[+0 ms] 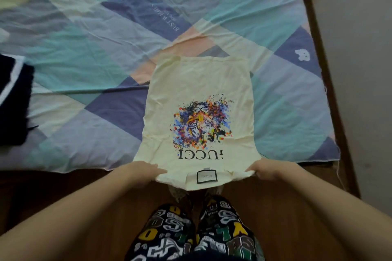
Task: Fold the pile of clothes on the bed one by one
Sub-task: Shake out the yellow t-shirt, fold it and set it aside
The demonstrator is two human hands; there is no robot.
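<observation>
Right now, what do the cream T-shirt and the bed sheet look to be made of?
Cream T-shirt: looks like soft matte cotton knit; it lies limp with a flat printed graphic. Bed sheet: seems thin woven cotton or blend, matte, showing fine creases. Fibre can't be confirmed.

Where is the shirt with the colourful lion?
The cream shirt lies on the patchwork bedsheet, centre-right in the head view, with both hands gripping its near edge.

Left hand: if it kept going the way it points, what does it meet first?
The left hand grips the cream T-shirt at the collar end, pointing right. Straight on lies the shirt's neck label, then the right hand. Depth is unclear.
</observation>
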